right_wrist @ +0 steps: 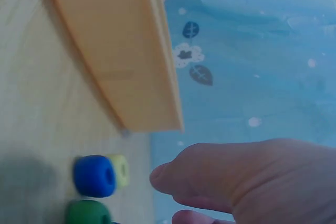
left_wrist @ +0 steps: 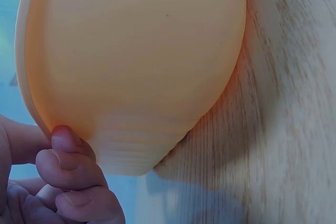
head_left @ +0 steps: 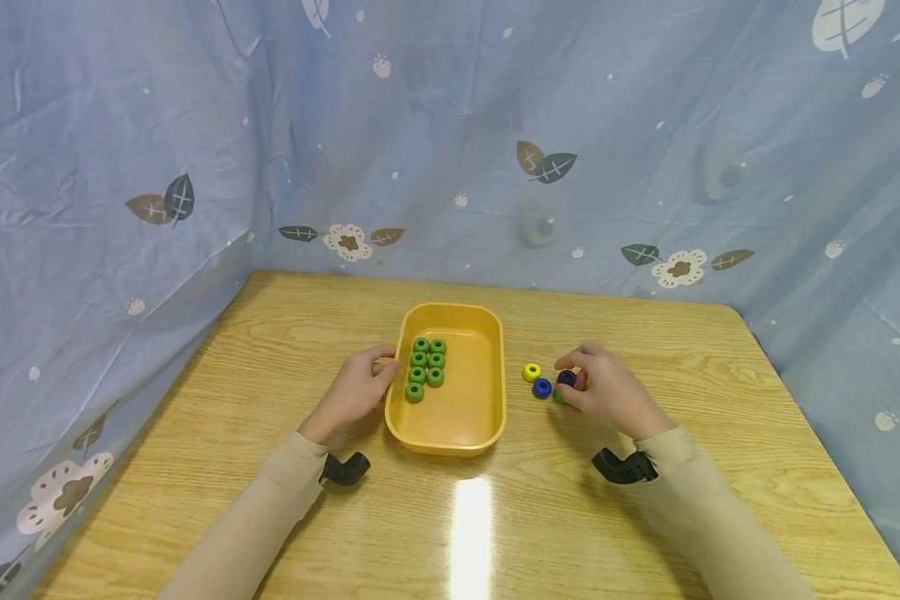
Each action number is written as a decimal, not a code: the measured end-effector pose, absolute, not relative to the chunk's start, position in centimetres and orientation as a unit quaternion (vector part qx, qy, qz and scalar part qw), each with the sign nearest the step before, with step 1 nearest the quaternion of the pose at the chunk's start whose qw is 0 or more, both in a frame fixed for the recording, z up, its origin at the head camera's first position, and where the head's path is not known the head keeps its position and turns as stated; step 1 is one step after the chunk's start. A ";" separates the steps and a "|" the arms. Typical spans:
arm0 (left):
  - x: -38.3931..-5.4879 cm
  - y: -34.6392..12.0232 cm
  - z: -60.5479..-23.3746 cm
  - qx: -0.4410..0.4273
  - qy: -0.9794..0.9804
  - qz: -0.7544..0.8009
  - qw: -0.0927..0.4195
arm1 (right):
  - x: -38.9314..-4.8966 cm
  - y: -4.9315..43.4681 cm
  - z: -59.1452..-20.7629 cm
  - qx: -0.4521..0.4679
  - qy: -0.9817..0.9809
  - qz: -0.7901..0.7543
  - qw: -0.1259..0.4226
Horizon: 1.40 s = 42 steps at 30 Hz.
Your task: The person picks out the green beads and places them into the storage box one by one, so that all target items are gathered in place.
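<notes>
My left hand (head_left: 357,390) grips the left rim of an orange-yellow plastic tray (head_left: 450,443). In the left wrist view its curled fingers (left_wrist: 71,169) sit against the tray's outer wall. Several green ring-shaped beads (head_left: 417,360) stand in two columns along the tray's left inner side. My right hand (head_left: 607,390) hovers just right of the tray over loose beads, thumb and fingertips apart around a dark blue bead (head_left: 566,378) and a partly hidden green bead (right_wrist: 88,212). Beside them lie another blue bead (head_left: 542,388) and a yellow bead (head_left: 532,372).
Everything stands on a light wooden table (head_left: 285,333). A blue patterned curtain (head_left: 450,150) hangs behind it and along both sides. Black wrist-camera mounts (head_left: 625,467) stick out below each sleeve. A bright light reflection (head_left: 470,533) lies on the table near the front.
</notes>
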<state>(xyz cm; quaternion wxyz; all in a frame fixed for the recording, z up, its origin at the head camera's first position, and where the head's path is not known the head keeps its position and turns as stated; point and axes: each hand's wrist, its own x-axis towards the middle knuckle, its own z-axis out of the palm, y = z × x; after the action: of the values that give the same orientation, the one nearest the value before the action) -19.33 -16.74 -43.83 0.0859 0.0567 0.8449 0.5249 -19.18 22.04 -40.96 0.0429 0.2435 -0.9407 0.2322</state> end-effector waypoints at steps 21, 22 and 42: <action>-19.1 -16.7 -43.7 0.061 0.851 0.515 0.085 | -18.6 22.6 -44.0 0.221 -0.952 0.210 0.040; -19.1 -16.8 -43.7 0.063 0.852 0.513 0.083 | -18.6 22.6 -44.0 0.221 -0.951 0.211 0.040; -19.0 -16.8 -43.6 0.073 0.851 0.513 0.079 | -18.2 22.5 -44.8 0.229 -0.951 0.202 0.057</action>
<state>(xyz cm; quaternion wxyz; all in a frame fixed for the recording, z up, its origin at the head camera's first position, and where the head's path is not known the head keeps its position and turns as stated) -19.05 -16.80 -43.65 0.0788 0.0734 0.8515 0.5132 -18.21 22.50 -44.79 0.0566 0.2289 -0.9506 0.2019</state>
